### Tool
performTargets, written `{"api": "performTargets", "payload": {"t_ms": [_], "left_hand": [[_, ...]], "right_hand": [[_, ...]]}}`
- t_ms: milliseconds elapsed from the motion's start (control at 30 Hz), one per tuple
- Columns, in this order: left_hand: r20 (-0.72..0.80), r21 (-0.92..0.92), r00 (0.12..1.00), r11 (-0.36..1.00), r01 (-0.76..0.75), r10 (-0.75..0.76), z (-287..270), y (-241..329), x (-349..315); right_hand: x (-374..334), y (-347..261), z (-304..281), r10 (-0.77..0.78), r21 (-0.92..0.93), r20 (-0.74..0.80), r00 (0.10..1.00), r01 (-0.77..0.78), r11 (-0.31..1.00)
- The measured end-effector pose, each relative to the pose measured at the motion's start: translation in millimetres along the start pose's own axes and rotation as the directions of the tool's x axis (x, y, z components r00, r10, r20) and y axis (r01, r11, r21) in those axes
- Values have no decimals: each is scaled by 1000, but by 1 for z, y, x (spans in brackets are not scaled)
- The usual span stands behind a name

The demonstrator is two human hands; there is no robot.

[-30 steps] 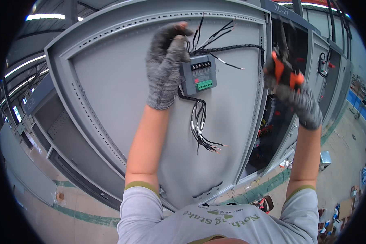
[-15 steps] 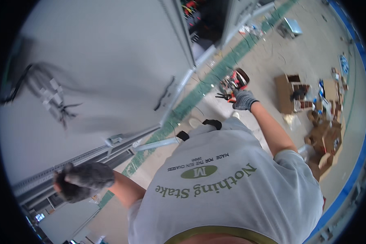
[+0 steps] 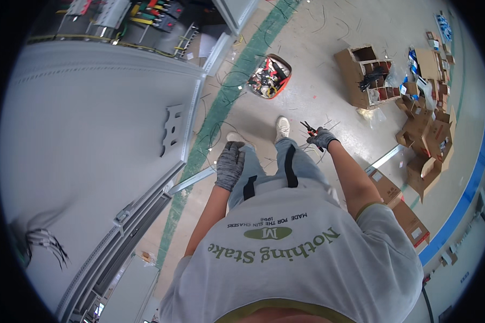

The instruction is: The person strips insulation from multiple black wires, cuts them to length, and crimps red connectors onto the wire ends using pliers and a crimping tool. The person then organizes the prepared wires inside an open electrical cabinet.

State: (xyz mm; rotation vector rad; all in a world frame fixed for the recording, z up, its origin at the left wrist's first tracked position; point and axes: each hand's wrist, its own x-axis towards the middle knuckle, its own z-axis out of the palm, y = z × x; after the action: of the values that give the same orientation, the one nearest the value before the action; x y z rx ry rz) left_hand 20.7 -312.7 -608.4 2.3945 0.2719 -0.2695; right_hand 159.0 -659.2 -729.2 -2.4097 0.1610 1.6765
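In my right hand [image 3: 322, 138], gloved in grey, is a pair of pliers [image 3: 311, 129] with dark jaws and red-orange handles. The fingers wrap round the handles, and the jaws point up and away from me. My left hand [image 3: 230, 166], in a matching glove, hangs in front of my left thigh. Its fingers stretch forward, close together, and I see nothing held in them. Ahead of my shoes stands an open tool bag [image 3: 290, 81] with red trim, full of tools and small parts.
A grey cabinet panel [image 3: 102, 118] fills the left side, with a wired compartment [image 3: 161, 19] above it. Loose cables [image 3: 46, 239] hang at lower left. On the right lie a divided cardboard box [image 3: 349, 81] and opened cartons [image 3: 428, 134]. Wire scraps litter the floor [image 3: 323, 59].
My left hand has come from the cabinet's lower edge to my thigh. My right hand, still holding the pliers, is away from the tool bag. The view has turned and shifted.
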Motion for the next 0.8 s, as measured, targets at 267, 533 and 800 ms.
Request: {"api": "performTargets", "payload": {"t_ms": [267, 533, 800], "left_hand": [[483, 274, 809, 936, 222, -334, 150, -111, 3], [579, 494, 659, 850, 185, -480, 223, -183, 24], [488, 477, 701, 831, 285, -520, 223, -200, 52]], "right_hand": [[123, -44, 14, -8, 79, -24, 1000, 10, 997], [297, -148, 43, 58, -37, -76, 995, -60, 997], [476, -203, 88, -119, -334, -360, 925, -9, 943]]}}
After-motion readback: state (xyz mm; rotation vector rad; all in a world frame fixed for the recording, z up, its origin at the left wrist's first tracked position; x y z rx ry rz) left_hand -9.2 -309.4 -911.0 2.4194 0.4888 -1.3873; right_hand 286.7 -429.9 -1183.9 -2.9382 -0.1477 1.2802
